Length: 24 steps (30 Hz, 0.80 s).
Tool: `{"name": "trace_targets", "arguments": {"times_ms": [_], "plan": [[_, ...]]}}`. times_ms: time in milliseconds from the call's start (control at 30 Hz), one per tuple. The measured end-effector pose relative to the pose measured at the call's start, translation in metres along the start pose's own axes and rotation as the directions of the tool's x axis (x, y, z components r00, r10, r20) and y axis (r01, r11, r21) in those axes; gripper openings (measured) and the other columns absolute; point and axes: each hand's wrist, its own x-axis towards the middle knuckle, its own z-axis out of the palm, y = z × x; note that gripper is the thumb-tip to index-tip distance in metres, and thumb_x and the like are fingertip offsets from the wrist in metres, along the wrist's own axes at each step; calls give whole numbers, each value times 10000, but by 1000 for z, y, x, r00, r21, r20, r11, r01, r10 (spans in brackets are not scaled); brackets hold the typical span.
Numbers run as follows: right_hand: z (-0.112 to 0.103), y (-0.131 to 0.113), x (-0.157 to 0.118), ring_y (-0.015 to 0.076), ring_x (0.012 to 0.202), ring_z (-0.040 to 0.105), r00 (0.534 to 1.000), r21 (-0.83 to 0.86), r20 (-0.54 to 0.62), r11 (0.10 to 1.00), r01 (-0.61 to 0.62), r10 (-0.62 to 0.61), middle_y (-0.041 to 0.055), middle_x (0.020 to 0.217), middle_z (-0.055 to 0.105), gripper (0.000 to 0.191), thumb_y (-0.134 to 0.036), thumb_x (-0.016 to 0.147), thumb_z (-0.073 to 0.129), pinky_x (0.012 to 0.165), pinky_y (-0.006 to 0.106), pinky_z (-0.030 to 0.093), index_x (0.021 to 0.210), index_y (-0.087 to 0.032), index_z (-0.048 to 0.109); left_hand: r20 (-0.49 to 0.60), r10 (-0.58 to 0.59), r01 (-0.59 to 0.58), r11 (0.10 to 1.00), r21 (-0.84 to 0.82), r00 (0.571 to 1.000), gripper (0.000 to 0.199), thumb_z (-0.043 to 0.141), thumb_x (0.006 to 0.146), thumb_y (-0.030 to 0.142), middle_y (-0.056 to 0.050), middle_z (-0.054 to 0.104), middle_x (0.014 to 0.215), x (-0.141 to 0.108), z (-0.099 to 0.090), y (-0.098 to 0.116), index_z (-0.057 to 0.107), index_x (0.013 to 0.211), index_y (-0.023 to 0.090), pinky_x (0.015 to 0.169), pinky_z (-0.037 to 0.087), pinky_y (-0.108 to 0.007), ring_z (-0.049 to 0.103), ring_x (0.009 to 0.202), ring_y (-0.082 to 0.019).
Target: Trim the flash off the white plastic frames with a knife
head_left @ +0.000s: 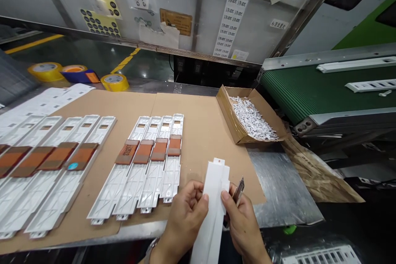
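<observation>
Left hand [187,214] grasping the left edge of a white panel [213,198], thumb on its face. Right hand [243,218] pinching the same panel's right edge, with a small pointed tool [239,190] also in its grip, tip angled up and away. Panel sits at the near edge of the table, lifted, far end pointing away.

Left of it, four white strips [130,185] lie side by side on a cardboard sheet [201,128], reddish-brown blocks [159,150] across them. More strips with blocks at far left. Open box [227,117] of small white parts [253,119] far right, near the green conveyor [287,86]. Tape rolls [114,83] far left.
</observation>
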Motion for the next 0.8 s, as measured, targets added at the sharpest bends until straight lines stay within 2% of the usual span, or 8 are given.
{"name": "trace_targets", "arguments": {"times_ms": [233, 333, 467, 533, 567, 633, 700, 800], "plan": [[-1, 3, 4, 83, 557, 436, 1000, 14, 2, 999, -31, 31, 11, 784, 593, 269, -429, 840, 613, 486, 199, 377, 946, -183, 636, 0, 2, -2, 999, 41, 1000, 335, 515, 841, 442, -9, 573, 696, 1, -4, 2, 592, 1001, 159, 560, 421, -222, 495, 594, -109], [-4, 2, 9, 86, 514, 412, 999, 9, -31, 1000, -24, 24, -5, 693, 556, 280, -440, 826, 621, 451, 201, 356, 914, -175, 625, -3, -5, 6, 998, 63, 1000, 382, 488, 853, 451, -54, 628, 847, -4, -5, -1, 576, 1089, 164, 675, 472, -270, 551, 703, -139], [-3, -11, 13, 104, 499, 417, 978, -77, -201, 996, 42, -57, -26, 619, 505, 295, -480, 812, 611, 446, 211, 360, 856, -189, 589, -65, 128, -104, 950, 295, 990, 514, 500, 835, 478, -121, 585, 1163, -24, 0, -32, 466, 1267, 201, 829, 467, -385, 579, 904, -213], [4, -20, 14, 126, 543, 455, 954, -205, -259, 974, 98, -150, -18, 633, 516, 308, -495, 819, 592, 481, 223, 385, 862, -190, 581, -84, 254, -210, 913, 350, 964, 697, 591, 756, 535, -147, 488, 1327, -32, 5, -52, 384, 1335, 208, 992, 358, -473, 482, 1167, -300], [8, -24, 14, 130, 556, 460, 953, -265, -239, 956, 123, -189, -17, 632, 514, 315, -498, 829, 577, 497, 226, 390, 876, -187, 581, -106, 272, -221, 913, 344, 957, 766, 626, 723, 543, -154, 453, 1363, -34, 6, -60, 350, 1353, 208, 1030, 307, -496, 427, 1231, -322], [17, -31, 14, 119, 548, 443, 964, -314, -133, 932, 180, -231, -15, 656, 516, 353, -512, 855, 532, 496, 223, 382, 957, -178, 579, -137, 217, -184, 958, 220, 967, 752, 628, 732, 514, -155, 453, 1361, -32, 5, -66, 339, 1353, 205, 1039, 290, -495, 408, 1251, -324], [21, -35, 14, 98, 526, 414, 965, -290, -58, 929, 230, -256, 2, 760, 536, 413, -531, 873, 490, 468, 214, 361, 1080, -178, 547, -67, 103, -106, 993, -46, 992, 593, 582, 769, 470, -141, 537, 1256, -25, -2, -60, 446, 1274, 190, 953, 388, -433, 504, 1136, -293], [16, -34, 10, 85, 495, 389, 963, -276, -54, 931, 241, -265, -14, 759, 492, 450, -559, 875, 466, 429, 202, 331, 1134, -194, 501, 98, 88, -32, 884, -466, 991, 483, 554, 757, 452, -110, 602, 1109, -12, -18, -40, 575, 1150, 173, 774, 452, -322, 574, 900, -211]]}}
